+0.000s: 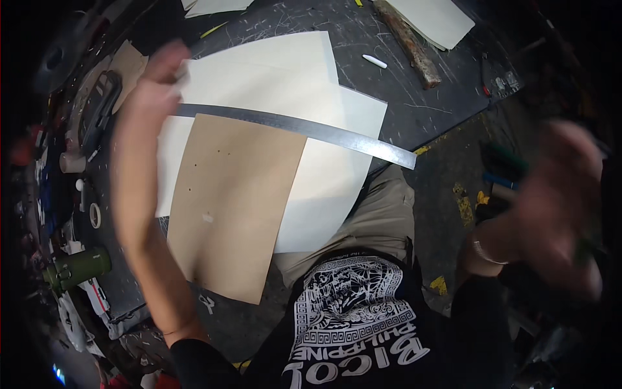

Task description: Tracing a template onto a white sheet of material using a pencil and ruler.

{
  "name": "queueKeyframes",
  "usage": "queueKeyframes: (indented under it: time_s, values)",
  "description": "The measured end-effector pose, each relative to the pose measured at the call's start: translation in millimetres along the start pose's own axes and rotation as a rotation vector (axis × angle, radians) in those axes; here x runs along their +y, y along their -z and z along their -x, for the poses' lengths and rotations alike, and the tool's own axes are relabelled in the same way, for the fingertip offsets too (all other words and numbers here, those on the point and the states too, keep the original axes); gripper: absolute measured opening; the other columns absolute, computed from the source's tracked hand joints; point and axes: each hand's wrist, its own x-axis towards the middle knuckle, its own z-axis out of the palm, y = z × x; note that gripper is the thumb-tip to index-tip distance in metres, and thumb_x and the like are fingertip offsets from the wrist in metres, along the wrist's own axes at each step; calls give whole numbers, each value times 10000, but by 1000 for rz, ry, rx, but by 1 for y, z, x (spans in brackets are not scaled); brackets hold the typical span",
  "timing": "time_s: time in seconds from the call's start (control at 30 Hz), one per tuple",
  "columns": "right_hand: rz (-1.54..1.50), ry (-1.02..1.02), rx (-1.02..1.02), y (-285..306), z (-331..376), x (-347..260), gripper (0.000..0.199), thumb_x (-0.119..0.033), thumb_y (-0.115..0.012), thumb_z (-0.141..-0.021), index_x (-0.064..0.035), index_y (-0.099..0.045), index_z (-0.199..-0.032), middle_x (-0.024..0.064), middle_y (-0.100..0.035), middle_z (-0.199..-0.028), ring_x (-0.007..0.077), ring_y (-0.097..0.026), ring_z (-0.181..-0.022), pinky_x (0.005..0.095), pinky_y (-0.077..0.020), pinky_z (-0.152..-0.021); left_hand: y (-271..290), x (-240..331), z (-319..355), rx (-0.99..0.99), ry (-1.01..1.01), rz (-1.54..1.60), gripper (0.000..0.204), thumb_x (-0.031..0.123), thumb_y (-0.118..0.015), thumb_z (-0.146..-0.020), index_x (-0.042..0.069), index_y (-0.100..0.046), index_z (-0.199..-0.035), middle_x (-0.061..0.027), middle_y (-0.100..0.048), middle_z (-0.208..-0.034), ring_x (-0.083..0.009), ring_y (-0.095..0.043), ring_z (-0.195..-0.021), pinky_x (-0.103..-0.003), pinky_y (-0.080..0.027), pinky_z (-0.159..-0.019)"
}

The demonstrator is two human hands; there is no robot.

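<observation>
Smeared by motion, my left hand (pixel 162 74) is over the far left corner of the cream sheets (pixel 272 65); its fingers do not show clearly. A long steel ruler (pixel 337 136) lies across the sheets, its left end near my left wrist and its right end jutting past them. Just below the ruler, a brown board or stiff paper panel (pixel 236 201) with a few small dark holes rests on the sheets and overhangs the near table edge. My right hand (pixel 560 201) is raised off to the right, away from the table and heavily blurred; whether it holds anything is unclear.
On the scratched dark table (pixel 304 19) lie a white marker-like stick (pixel 374 61), a worn wooden bar (pixel 408 45) and more cream sheets (pixel 434 19). Pliers (pixel 486 74) are at the right corner. Along the left are a tape roll (pixel 96 215) and a green cylinder (pixel 79 268).
</observation>
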Motion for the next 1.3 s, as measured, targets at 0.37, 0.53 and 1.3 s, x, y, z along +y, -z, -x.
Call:
queueKeyframes:
  time_s: [0.37,0.53,1.3]
  values:
    - [641,-579,9,-109,105,120,405,-140,-870,-743,-38,-680,-1087,119,-654,-1040,289,-586,-933,384,-489,-808,-52,-154,78,-38,229,-824,771,593,-502,-1001,45,-378,-1529,-311,-270,-1596,-466,-212,-1508,-605,-126,-1212]
    - [650,-632,-70,-108,100,124,458,-186,-885,-713,-49,-675,-1096,109,-594,-990,296,-563,-929,401,-480,-795,-50,-152,73,-52,211,-869,766,593,-493,-1005,40,-388,-1524,-310,-307,-1575,-463,-247,-1494,-601,-139,-1212]
    - [544,-530,-153,-89,99,141,454,-273,-920,-677,-57,-730,-1028,68,-581,-879,238,-522,-827,361,-417,-725,-38,-191,4,24,249,-881,865,638,-529,-962,-26,-407,-1503,-267,-297,-1603,-392,-257,-1511,-523,-151,-1245]
